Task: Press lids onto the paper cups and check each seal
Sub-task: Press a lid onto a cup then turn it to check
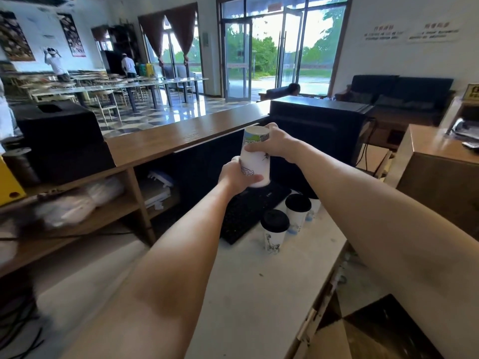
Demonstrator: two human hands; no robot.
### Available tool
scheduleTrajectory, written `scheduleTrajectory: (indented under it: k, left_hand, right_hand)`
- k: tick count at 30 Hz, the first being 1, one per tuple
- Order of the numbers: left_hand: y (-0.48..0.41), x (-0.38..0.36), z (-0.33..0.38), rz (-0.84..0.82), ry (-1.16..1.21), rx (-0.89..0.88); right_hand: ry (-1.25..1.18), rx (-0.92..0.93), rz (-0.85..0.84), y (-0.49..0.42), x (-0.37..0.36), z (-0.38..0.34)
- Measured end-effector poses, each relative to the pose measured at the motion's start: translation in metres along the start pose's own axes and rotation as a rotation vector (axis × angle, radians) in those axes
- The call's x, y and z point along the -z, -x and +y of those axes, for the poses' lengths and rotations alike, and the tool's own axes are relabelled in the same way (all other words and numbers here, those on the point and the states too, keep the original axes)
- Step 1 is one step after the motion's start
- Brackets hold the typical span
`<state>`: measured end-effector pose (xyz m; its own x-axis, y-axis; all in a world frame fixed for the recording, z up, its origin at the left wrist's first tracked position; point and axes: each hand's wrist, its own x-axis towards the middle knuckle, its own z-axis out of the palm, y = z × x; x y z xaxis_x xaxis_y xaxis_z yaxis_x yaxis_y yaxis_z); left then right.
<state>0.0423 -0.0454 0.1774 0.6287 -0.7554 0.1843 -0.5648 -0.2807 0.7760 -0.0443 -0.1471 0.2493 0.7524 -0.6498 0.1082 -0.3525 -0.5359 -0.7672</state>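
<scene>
Nested paper cups (255, 158) are held in the air over the counter's (233, 281) far end, gripped low by the left hand (236, 177) and high by the right hand (278, 146), and could be crushed if squeezed hard while being pulled apart.

Black keyboard (248, 211) lying flat on the white table (246, 294), just below centre toward 6 o'clock. At 8 o'clock, wooden shelf (140, 200) holding white plastic bags (77, 203). At 9 o'clock, black box (59, 130) beside the wooden counter (181, 136), yellow panel (9, 185) at the edge. At 10 o'clock, dining tables (124, 86) far off. At 12 o'clock, glass doors (261, 53), brown curtains (178, 29) toward 11. At 2 o'clock, dark sofa (399, 94).
</scene>
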Motion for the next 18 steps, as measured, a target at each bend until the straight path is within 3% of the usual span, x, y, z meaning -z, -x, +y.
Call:
scheduleTrajectory:
  k: [5,7,10,12,13,15,18]
  left_hand:
    - [0.005,0.003,0.011,0.038,0.003,0.010]
    - [0.010,0.006,0.016,0.066,0.042,0.000]
    - [0.029,0.001,0.025,0.267,0.156,0.056]
    - [0.044,-0.006,0.032,0.223,0.642,0.313]
    - [0.050,-0.009,0.036,0.077,1.001,0.472]
    - [0.054,-0.009,0.035,-0.163,1.582,0.613]
    - [0.045,-0.005,0.024,-0.180,1.906,0.619]
  right_hand:
    - [0.370,0.064,0.121,0.007,0.012,-0.022]
    - [0.410,0.051,0.133,0.007,0.021,-0.030]
    - [0.381,0.026,0.165,0.010,0.031,-0.033]
    - [0.340,0.037,0.156,0.014,0.030,-0.033]
    - [0.316,0.052,0.122,0.016,0.029,-0.032]
    - [0.273,0.093,0.027,0.021,0.027,-0.028]
    - [0.248,0.167,-0.055,0.029,0.032,-0.020]
